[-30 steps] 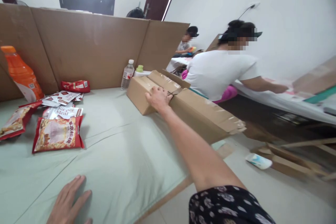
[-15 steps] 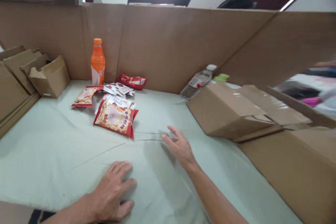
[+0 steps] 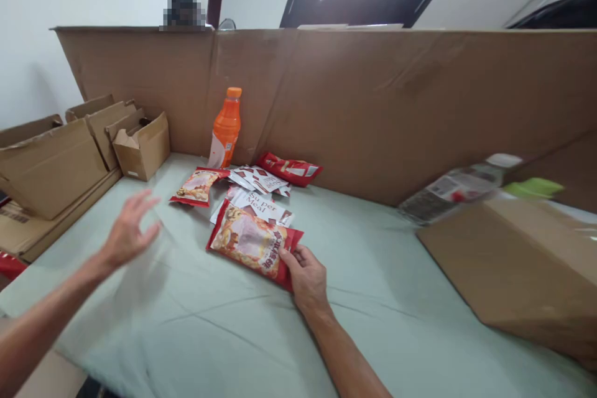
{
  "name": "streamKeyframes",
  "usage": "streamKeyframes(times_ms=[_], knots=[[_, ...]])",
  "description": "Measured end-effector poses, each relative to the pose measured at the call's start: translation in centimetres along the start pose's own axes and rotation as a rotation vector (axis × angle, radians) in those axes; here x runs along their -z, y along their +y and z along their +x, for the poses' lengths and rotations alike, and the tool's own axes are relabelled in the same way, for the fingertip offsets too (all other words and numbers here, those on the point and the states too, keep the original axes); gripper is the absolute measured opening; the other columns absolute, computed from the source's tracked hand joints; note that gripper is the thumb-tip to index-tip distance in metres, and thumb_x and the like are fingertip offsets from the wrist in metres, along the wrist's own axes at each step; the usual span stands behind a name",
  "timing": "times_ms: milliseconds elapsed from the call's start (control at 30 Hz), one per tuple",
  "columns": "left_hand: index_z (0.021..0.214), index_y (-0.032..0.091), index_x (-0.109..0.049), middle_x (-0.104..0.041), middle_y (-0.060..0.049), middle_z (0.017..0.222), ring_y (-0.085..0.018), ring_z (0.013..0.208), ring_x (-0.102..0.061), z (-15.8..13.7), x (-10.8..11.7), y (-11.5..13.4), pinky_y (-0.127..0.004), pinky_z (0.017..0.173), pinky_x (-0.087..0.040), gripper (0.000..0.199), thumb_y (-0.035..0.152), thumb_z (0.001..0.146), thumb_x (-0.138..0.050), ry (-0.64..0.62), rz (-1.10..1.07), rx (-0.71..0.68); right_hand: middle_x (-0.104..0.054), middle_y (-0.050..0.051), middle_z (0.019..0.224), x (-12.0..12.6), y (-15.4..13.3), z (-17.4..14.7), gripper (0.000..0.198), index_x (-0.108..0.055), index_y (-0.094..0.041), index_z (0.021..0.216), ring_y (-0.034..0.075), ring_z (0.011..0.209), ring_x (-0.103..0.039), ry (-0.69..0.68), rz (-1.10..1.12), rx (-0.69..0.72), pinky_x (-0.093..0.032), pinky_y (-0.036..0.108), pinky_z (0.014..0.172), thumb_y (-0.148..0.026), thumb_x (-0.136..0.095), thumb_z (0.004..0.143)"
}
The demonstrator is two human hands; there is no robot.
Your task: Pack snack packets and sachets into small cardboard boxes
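Front packet (image 3: 249,239): red-edged, printed face up; right end within the right fingers, remainder extending leftward and away from them.
Right hand (image 3: 311,277): fingers clamped on the front packet's right end, thumb on the printed face, the others at the edge.
Left hand (image 3: 128,235): blurred; thumb and fingers apart, above the table (image 3: 368,249), left of the front packet and clear of it.
Second packet (image 3: 198,186): right of the left fingers, near, slightly beyond.
"Su per Meal" sachet (image 3: 259,204): beyond the right fingers, partly covered by the front packet.
Orange bottle (image 3: 227,127): standing beyond the left fingers, to their right.
Small carton (image 3: 147,149): beyond the left fingers.
Clear bottle (image 3: 454,191): tilted, beyond and right of the right fingers.
Large carton (image 3: 513,273): right of the right fingers, well apart.
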State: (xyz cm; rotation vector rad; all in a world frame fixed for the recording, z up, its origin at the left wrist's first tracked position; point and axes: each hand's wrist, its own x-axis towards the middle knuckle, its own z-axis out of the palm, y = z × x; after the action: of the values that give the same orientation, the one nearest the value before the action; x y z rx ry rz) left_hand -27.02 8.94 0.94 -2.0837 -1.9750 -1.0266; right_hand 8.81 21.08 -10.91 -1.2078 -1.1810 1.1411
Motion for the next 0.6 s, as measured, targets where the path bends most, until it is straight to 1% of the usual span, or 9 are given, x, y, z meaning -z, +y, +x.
streamKeyframes(times_ms=[100, 200, 233, 300, 367, 400, 433, 533, 600], knots=[[0.145, 0.014, -0.052, -0.051, -0.021, 0.155, -0.039, 0.148, -0.044, 8.9, 1.4, -5.6, -0.060, 0.127, -0.031, 0.063, 0.028, 0.085, -0.063, 0.118, 0.098, 0.165, -0.070, -0.001, 0.070, 0.0, 0.1, -0.1, 0.049, -0.069, -0.021, 0.081, 0.017, 0.062, -0.061, 0.023, 0.029, -0.020, -0.056, 0.031, 0.058, -0.063, -0.085, 0.062], [0.155, 0.007, -0.039, -0.042, -0.024, 0.163, -0.041, 0.155, -0.032, 16.2, 1.8, -8.9, -0.057, 0.129, -0.025, 0.084, 0.027, 0.080, -0.070, 0.142, 0.161, 0.295, -0.073, 0.001, 0.074, -0.1, 0.1, 0.0, 0.049, -0.071, -0.022, 0.083, 0.019, 0.064, -0.064, 0.030, 0.039, -0.032, -0.059, 0.032, 0.061, -0.064, -0.085, 0.063], [0.155, 0.004, -0.038, -0.044, -0.025, 0.161, -0.042, 0.154, -0.034, 17.8, 1.8, -9.5, -0.057, 0.128, -0.027, 0.086, 0.028, 0.080, -0.072, 0.126, 0.172, 0.326, -0.073, 0.001, 0.075, -0.1, 0.1, 0.0, 0.049, -0.071, -0.022, 0.084, 0.019, 0.065, -0.065, 0.028, 0.038, -0.034, -0.060, 0.033, 0.062, -0.064, -0.085, 0.063], [0.149, 0.003, -0.047, -0.058, -0.023, 0.148, -0.040, 0.143, -0.048, 19.8, 1.9, -10.0, -0.057, 0.122, -0.036, 0.075, 0.028, 0.082, -0.073, 0.064, 0.183, 0.369, -0.074, 0.002, 0.076, 0.0, 0.0, 0.0, 0.048, -0.071, -0.022, 0.084, 0.020, 0.066, -0.065, 0.022, 0.029, -0.034, -0.060, 0.034, 0.063, -0.065, -0.084, 0.064], [0.130, 0.007, -0.063, -0.071, -0.016, 0.127, -0.034, 0.123, -0.064, 19.9, 2.2, -9.7, -0.053, 0.111, -0.048, 0.049, 0.029, 0.088, -0.072, -0.009, 0.185, 0.380, -0.074, 0.002, 0.077, 0.0, -0.1, 0.0, 0.048, -0.071, -0.023, 0.085, 0.021, 0.067, -0.066, 0.015, 0.018, -0.030, -0.060, 0.035, 0.065, -0.064, -0.084, 0.065], [0.121, 0.009, -0.068, -0.073, -0.011, 0.118, -0.031, 0.115, -0.068, 19.4, 2.5, -9.3, -0.049, 0.105, -0.052, 0.037, 0.032, 0.092, -0.070, -0.039, 0.185, 0.372, -0.074, 0.002, 0.078, 0.0, -0.1, 0.0, 0.048, -0.072, -0.023, 0.085, 0.021, 0.067, -0.066, 0.011, 0.015, -0.028, -0.060, 0.035, 0.065, -0.064, -0.084, 0.065], [0.114, 0.010, -0.070, -0.073, -0.006, 0.111, -0.029, 0.109, -0.069, 18.6, 3.0, -8.7, -0.044, 0.100, -0.055, 0.032, 0.037, 0.096, -0.066, -0.063, 0.183, 0.355, -0.074, 0.002, 0.078, 0.0, -0.2, 0.1, 0.047, -0.072, -0.023, 0.087, 0.021, 0.068, -0.066, 0.007, 0.015, -0.026, -0.060, 0.036, 0.066, -0.064, -0.083, 0.066], [0.111, 0.007, -0.068, -0.066, 0.005, 0.097, -0.026, 0.106, -0.067, 14.5, 5.4, -6.3, -0.035, 0.097, -0.052, 0.051, 0.052, 0.102, -0.047, -0.079, 0.190, 0.290, -0.075, 0.003, 0.079, -0.3, -0.3, 0.2, 0.047, -0.071, -0.023, 0.087, 0.022, 0.070, -0.067, -0.004, 0.032, -0.019, -0.060, 0.036, 0.068, -0.064, -0.083, 0.067], [0.104, 0.007, -0.066, -0.061, 0.007, 0.092, -0.023, 0.103, -0.065, 10.7, 7.6, -4.9, -0.038, 0.102, -0.051, 0.058, 0.061, 0.097, -0.044, -0.055, 0.207, 0.256, -0.075, 0.003, 0.080, -0.5, -0.4, 0.3, 0.047, -0.070, -0.023, 0.086, 0.022, 0.071, -0.067, -0.010, 0.050, -0.010, -0.060, 0.036, 0.069, -0.064, -0.083, 0.066]])
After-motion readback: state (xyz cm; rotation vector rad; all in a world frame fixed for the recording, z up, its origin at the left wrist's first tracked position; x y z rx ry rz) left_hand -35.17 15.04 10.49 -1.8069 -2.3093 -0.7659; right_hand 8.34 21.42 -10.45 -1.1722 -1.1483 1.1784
